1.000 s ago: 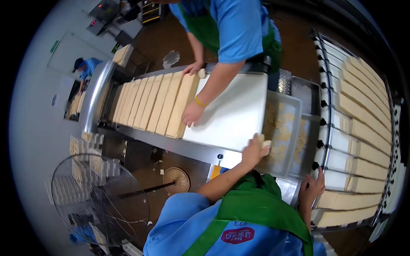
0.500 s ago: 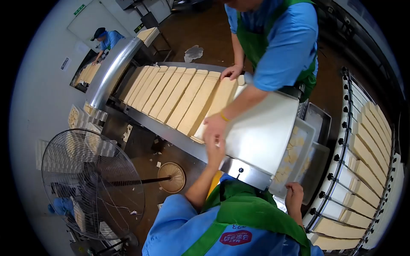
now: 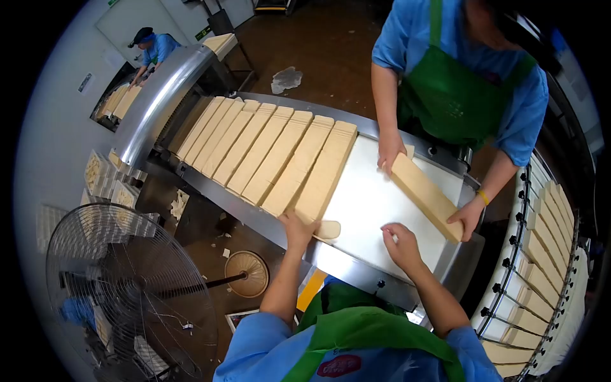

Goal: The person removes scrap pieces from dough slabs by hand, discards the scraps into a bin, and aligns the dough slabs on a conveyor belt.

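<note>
Across the conveyor lies a row of long, pale-yellow slabs that look like dough. My left hand (image 3: 298,230) is closed around the near end of the last slab (image 3: 328,170) in the row. Beside that hand a small flat offcut (image 3: 329,230) of the same pale material rests on the white belt (image 3: 366,191). My right hand (image 3: 403,248) hovers over the belt with curled fingers, thumb and forefinger close together; whether anything small is between them I cannot make out. Opposite me, a co-worker grips another long slab (image 3: 425,196) by both ends.
At the left, a metal-hooded machine (image 3: 162,105) spans the conveyor. Below it stands a large wire fan (image 3: 130,286) with a round base (image 3: 247,274). On the right, a rack (image 3: 547,261) holds several more slabs. The conveyor's metal edge (image 3: 347,264) runs before me.
The co-worker has lifted a slab off the row and carried it right. My left hand has moved left to the row's end slab. My right hand has come up over the belt.
</note>
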`<state>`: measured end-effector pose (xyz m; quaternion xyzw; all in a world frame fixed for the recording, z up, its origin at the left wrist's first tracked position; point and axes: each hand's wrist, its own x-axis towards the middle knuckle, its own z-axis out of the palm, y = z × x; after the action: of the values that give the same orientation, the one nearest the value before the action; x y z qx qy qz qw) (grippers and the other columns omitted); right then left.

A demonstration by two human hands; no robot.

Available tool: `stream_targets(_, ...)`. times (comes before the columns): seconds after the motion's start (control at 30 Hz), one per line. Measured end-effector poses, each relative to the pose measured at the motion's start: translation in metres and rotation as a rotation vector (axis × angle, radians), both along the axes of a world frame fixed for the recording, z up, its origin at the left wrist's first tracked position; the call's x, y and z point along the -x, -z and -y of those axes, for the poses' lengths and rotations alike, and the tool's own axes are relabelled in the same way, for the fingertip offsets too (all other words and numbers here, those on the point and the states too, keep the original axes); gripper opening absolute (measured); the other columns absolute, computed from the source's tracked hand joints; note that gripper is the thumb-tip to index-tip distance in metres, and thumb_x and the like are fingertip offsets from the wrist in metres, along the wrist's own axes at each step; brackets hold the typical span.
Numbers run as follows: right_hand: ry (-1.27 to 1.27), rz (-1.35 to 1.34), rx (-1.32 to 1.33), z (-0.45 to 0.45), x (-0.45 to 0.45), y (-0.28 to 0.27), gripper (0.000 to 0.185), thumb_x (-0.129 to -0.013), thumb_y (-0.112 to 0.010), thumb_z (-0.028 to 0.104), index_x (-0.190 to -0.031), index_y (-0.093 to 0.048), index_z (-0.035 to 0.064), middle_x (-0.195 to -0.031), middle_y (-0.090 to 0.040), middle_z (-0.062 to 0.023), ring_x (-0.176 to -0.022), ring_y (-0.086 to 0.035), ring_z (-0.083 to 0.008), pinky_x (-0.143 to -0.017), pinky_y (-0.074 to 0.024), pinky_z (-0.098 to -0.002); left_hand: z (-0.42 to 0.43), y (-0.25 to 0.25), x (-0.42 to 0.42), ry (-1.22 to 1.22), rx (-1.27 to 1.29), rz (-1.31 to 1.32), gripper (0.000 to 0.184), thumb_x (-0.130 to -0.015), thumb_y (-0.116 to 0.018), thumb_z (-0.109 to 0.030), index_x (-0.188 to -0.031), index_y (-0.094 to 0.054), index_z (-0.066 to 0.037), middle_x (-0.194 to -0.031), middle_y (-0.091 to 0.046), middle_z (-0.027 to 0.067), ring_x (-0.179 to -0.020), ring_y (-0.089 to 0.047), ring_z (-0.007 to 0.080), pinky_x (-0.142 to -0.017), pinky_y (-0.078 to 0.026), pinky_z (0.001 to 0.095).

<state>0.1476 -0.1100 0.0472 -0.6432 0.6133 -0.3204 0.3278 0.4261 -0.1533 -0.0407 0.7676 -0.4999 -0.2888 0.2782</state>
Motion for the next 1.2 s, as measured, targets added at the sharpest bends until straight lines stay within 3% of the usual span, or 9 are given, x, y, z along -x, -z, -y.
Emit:
stream_targets(0.17, -0.137, -0.309, 0.097, 0.096, -0.036, 0.071, 0.033, -0.083, -0.061, 0.018, -0.112, -0.059, 0.0014, -0.117, -0.053, -0.0215, -0.105, -0.051, -0.0377, -0.091, -0.0438, -0.0433, 0.003, 0.002, -0.002, 0.152, -0.021, 0.117, 0.087, -0.067, -0.081, -0.026, -0.131, -0.032, 0.008, -0.117, -0.043, 0.0323, -0.105, -0.049, 0.0477, -0.092, -0.044, 0.0480)
stream_targets(0.37, 0.108, -0.549, -0.194, 0.219, -0.090, 0.079, 0.070, -0.090, -0.050, 0.044, -0.147, -0.026, 0.0101, -0.152, -0.020, -0.0205, -0.133, -0.029, -0.0389, -0.105, -0.0336, -0.0467, 0.008, -0.006, 0.001, 0.240, -0.190, 0.188, 0.095, -0.076, -0.074, -0.034, -0.142, -0.019, 0.004, -0.125, -0.042, 0.0286, -0.111, -0.049, 0.0428, -0.089, -0.039, 0.0574)
stream_targets(0.63, 0.136, -0.615, -0.282, 0.290, -0.131, 0.065, 0.070, -0.091, -0.040, 0.058, -0.149, -0.024, 0.0222, -0.156, -0.009, -0.0182, -0.130, -0.036, -0.0389, -0.102, -0.0377, -0.0443, 0.012, -0.006, 0.001, 0.323, -0.301, 0.265, 0.098, -0.078, -0.072, -0.040, -0.144, -0.014, 0.004, -0.131, -0.039, 0.0292, -0.120, -0.044, 0.0433, -0.099, -0.022, 0.0665)
stream_targets(0.77, 0.160, -0.640, -0.396, 0.275, -0.125, 0.046, 0.068, -0.085, -0.049, 0.051, -0.141, -0.033, 0.0155, -0.142, -0.027, -0.0187, -0.119, -0.045, -0.0351, -0.093, -0.0432, -0.0416, 0.011, 0.000, 0.000, 0.363, -0.306, 0.285, 0.101, -0.077, -0.073, -0.042, -0.144, -0.014, 0.005, -0.131, -0.039, 0.0295, -0.118, -0.045, 0.0416, -0.101, -0.022, 0.0635)
stream_targets(0.83, 0.240, -0.582, -0.443, 0.263, -0.106, 0.037, 0.069, -0.082, -0.054, 0.048, -0.139, -0.033, 0.0141, -0.138, -0.030, -0.0177, -0.118, -0.046, -0.0361, -0.092, -0.0441, -0.0429, 0.013, -0.008, -0.001, 0.435, -0.305, 0.318, 0.102, -0.074, -0.076, -0.038, -0.143, -0.015, 0.005, -0.131, -0.038, 0.0300, -0.115, -0.048, 0.0427, -0.098, -0.034, 0.0549)
stream_targets(0.9, 0.382, -0.555, -0.439, 0.241, -0.078, 0.036, 0.071, -0.080, -0.058, 0.046, -0.138, -0.033, 0.0142, -0.136, -0.031, -0.0169, -0.117, -0.047, -0.0360, -0.091, -0.0445, -0.0444, 0.020, -0.024, 0.004, 0.471, -0.348, 0.067, 0.100, -0.070, -0.079, -0.031, -0.141, -0.017, 0.003, -0.127, -0.038, 0.0294, -0.110, -0.050, 0.0455, -0.091, -0.044, 0.0489)
stream_targets(1.1, 0.778, -0.370, -0.613, 0.148, 0.052, 0.020, 0.085, -0.071, -0.069, 0.045, -0.139, -0.028, 0.0142, -0.141, -0.026, -0.0158, -0.118, -0.045, -0.0394, -0.083, -0.0477, -0.0479, 0.015, -0.035, 0.056, 0.896, -0.142, -0.088, 0.090, -0.064, -0.083, -0.025, -0.133, -0.029, -0.005, -0.118, -0.039, 0.0236, -0.107, -0.050, 0.0442, -0.089, -0.047, 0.0461)
stream_targets(1.17, 0.877, -0.491, -0.475, 0.130, 0.071, 0.027, 0.090, -0.070, -0.072, 0.044, -0.141, -0.026, 0.0135, -0.150, -0.013, -0.0193, -0.121, -0.041, -0.0437, -0.084, -0.0472, -0.0512, 0.011, -0.048, 0.086, 0.951, -0.211, -0.072, 0.090, -0.065, -0.081, -0.024, -0.134, -0.028, -0.005, -0.119, -0.039, 0.0236, -0.109, -0.048, 0.0435, -0.090, -0.046, 0.0460)
stream_targets(1.2, 0.905, -0.449, -0.476, 0.120, 0.076, 0.019, 0.088, -0.068, -0.071, 0.046, -0.135, -0.032, 0.0055, -0.151, -0.009, -0.0286, -0.129, -0.038, -0.0443, -0.096, -0.0433, -0.0453, 0.008, -0.054, 0.100, 0.934, -0.278, -0.050, 0.089, -0.065, -0.080, -0.024, -0.134, -0.027, -0.005, -0.121, -0.039, 0.0236, -0.111, -0.046, 0.0429, -0.091, -0.046, 0.0459)
